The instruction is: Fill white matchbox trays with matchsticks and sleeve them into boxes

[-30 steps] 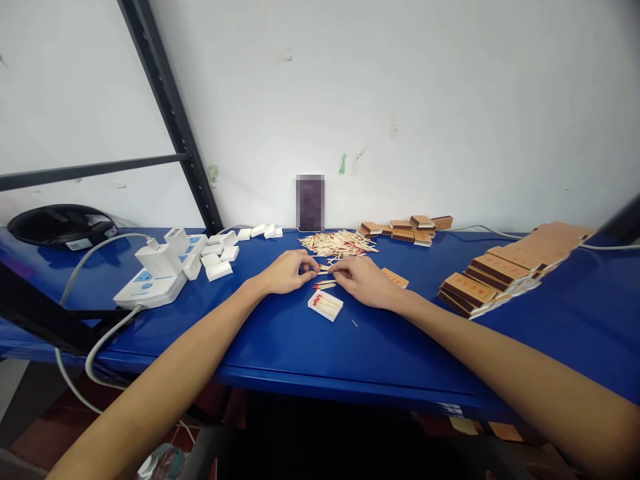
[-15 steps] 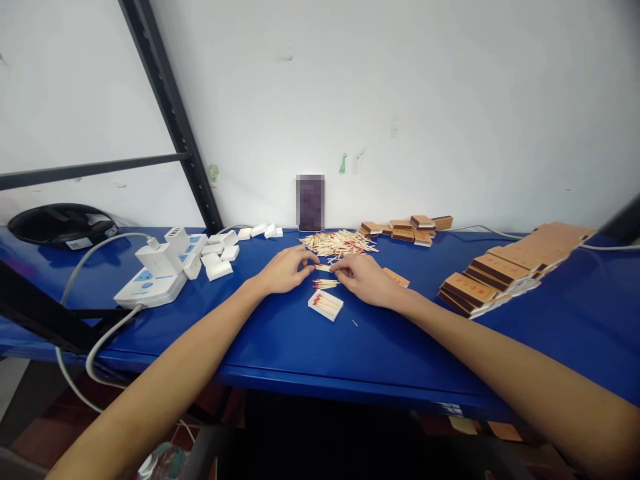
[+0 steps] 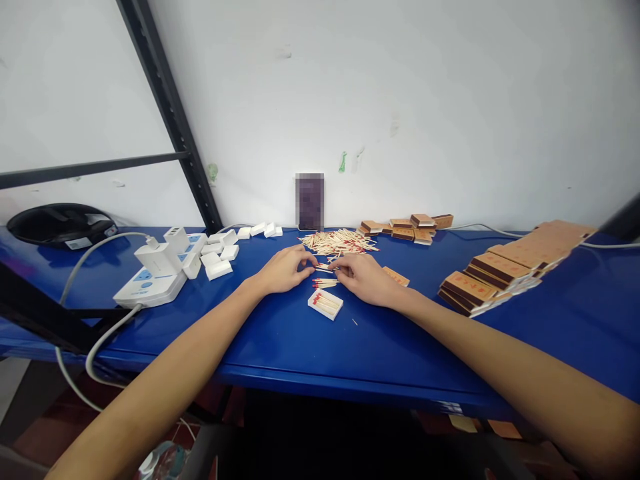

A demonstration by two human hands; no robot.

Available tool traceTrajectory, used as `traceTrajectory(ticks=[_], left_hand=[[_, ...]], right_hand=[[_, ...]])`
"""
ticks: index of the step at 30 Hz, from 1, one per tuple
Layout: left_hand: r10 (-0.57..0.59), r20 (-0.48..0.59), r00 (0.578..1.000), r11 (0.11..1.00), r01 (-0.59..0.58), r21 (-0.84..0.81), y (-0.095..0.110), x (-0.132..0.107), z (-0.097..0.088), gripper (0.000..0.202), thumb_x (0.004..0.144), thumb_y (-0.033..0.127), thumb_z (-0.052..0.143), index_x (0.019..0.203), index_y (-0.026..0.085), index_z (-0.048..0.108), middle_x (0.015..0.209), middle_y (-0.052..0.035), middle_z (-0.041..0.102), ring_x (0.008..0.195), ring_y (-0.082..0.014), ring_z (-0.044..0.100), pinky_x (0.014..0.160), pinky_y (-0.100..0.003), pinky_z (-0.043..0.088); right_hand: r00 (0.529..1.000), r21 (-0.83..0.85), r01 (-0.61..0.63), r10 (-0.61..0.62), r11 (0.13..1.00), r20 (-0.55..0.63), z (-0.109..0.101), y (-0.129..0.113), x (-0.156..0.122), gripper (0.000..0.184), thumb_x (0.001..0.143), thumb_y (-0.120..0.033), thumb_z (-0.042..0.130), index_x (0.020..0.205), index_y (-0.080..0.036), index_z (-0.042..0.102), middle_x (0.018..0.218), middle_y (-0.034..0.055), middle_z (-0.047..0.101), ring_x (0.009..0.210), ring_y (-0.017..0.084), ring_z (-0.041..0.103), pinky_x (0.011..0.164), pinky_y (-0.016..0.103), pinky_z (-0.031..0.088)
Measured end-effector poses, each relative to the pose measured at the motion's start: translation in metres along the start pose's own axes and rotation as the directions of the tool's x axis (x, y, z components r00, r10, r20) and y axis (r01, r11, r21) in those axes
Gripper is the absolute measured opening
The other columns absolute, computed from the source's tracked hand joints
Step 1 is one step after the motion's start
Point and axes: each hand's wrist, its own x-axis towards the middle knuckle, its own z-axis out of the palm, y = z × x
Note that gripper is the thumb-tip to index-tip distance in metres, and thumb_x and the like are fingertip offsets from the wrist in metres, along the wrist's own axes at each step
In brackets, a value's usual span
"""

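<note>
So a small bunch of matches (image 3: 323, 267) is set right between the two hands, just above the blue tabletop (image 3: 280, 347) or on it (hard to say which). The red heads are met by the fingers of the left hand (image 3: 284, 271), curled with a small gap between thumb and forefinger; whether anything is really pinched there can't be told. The other ends are covered by the fingers of the right hand (image 3: 363, 279), drawn nearly together and apparently closed on the sticks. Two or three sticks maybe, too fine to count.

Just nearer, one loose row of matches (image 3: 325, 283) is laid out, roughly four or five. Below that, one white tray (image 3: 326, 305) is part-filled with a handful, heads to the left. One big match heap (image 3: 341, 243) is piled behind the hands, uncountable tbh.

One flat matchbox cover (image 3: 397, 277) is left just beside the right hand. About ten white trays (image 3: 219, 269) are scattered to the left, about seven matchbox covers (image 3: 403, 234) are grouped at the back, and the stacked covers (image 3: 503, 265) far right are overlapped too much to be counted.
</note>
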Motion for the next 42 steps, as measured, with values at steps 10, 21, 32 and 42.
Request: traceTrajectory(ticks=[10,21,32,42], left_hand=[[0.003,0.009,1.0,0.999,-0.003,-0.05,0.001,0.002,-0.001,0.018,0.088,0.026,0.055,0.098,0.018,0.066,0.071,0.0004,0.055,0.071,-0.0155,0.053,0.068,-0.028,0.039],[-0.03,0.067,0.997,0.997,0.035,-0.069,0.005,0.004,-0.004,0.018,0.089,0.028,0.053,0.095,0.017,0.066,0.063,0.003,0.052,0.059,-0.0128,0.048,0.061,-0.026,0.034],[0.049,0.138,0.989,0.995,-0.037,-0.087,0.015,0.002,-0.01,0.028,0.089,0.044,0.055,0.093,0.018,0.065,0.083,-0.0031,0.063,0.075,-0.017,0.055,0.067,-0.028,0.039],[0.14,0.238,0.961,0.988,-0.12,-0.095,0.02,0.004,-0.01,0.025,0.093,0.04,0.047,0.086,0.017,0.054,0.08,-0.0038,0.055,0.072,-0.0167,0.049,0.066,-0.029,0.038]], right_hand=[[0.988,0.014,0.115,-0.116,0.993,0.105,-0.014,-0.006,-0.004,0.015,0.083,-0.025,0.061,0.089,-0.017,0.073,0.071,0.0017,0.059,0.066,0.014,0.051,0.064,0.026,0.035],[0.993,0.039,0.075,-0.078,0.996,0.091,-0.003,-0.004,-0.001,0.014,0.086,-0.027,0.059,0.083,-0.017,0.069,0.071,0.0006,0.057,0.064,0.013,0.05,0.063,0.025,0.034],[0.994,0.01,0.015,-0.016,1.0,0.104,0.001,0.0,0.004,0.016,0.088,-0.029,0.057,0.088,-0.016,0.066,0.078,0.0025,0.06,0.069,0.014,0.052,0.064,0.025,0.034],[0.97,-0.027,-0.034,0.04,0.999,0.242,-0.003,-0.008,0.006,0.015,0.089,-0.03,0.054,0.08,-0.018,0.056,0.081,0.0038,0.063,0.069,0.014,0.053,0.059,0.024,0.033]])
